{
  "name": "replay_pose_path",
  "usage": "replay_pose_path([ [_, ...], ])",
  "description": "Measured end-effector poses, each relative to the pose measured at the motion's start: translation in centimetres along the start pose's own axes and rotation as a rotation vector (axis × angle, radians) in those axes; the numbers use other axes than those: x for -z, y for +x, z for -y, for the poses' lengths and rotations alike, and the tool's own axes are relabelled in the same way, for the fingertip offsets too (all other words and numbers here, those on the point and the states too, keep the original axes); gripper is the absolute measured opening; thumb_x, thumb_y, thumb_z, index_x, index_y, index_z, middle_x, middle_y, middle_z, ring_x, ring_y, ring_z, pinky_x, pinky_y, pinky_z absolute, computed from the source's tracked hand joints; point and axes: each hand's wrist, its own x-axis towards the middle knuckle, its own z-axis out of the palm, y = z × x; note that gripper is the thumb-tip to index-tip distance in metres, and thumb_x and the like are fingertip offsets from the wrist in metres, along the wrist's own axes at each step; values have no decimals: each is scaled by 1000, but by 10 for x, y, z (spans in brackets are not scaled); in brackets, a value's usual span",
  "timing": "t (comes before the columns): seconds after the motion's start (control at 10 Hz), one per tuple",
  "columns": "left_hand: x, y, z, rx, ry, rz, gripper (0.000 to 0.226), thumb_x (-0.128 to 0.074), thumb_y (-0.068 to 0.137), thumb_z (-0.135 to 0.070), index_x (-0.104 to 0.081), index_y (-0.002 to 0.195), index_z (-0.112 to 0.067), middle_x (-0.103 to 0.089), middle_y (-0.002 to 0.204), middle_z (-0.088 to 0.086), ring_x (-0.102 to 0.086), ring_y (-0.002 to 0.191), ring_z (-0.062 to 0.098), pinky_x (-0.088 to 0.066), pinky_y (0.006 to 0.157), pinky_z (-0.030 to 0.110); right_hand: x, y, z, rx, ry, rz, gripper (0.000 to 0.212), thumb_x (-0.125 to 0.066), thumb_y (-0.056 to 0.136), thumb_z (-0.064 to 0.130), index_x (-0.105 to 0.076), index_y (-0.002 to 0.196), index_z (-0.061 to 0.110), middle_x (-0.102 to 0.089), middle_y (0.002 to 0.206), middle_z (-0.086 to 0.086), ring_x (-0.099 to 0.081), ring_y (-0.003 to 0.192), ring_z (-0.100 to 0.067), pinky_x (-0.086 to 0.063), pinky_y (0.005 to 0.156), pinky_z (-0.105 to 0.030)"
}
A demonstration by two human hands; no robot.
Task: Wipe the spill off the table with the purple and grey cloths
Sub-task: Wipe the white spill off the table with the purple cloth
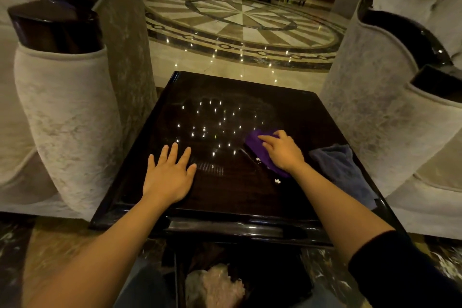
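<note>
On the dark glossy table [225,92], my right hand [283,151] presses down on the purple cloth [255,144], right of the middle; its fingers lie on top of the cloth. The grey cloth [341,165] lies crumpled at the table's right edge, untouched. My left hand [170,174] rests flat on the tabletop at the near left, fingers spread, holding nothing. Small white crumbs [277,181] lie by the near edge of the purple cloth. A faint smeared patch [225,117] shows on the gloss under the light reflections.
Pale upholstered armchairs stand close on the left [67,107] and right [390,107] of the table. A bin with crumpled tissue [215,285] sits below the near edge. Polished marble floor [240,20] stretches beyond the far edge.
</note>
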Motion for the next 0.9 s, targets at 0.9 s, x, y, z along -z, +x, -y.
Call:
replay_pose_path([
  [0.9, 1, 2, 2, 12, -22, 31, 54, -17, 95, -45, -5, 144, -25, 1, 156, 8, 5, 143, 25, 0, 115, 48, -6, -191, 50, 801, 6, 118, 27, -57, 82, 12, -65, 108, 17, -67, 108, -14, -66, 77, -31, -57, 58, -36],
])
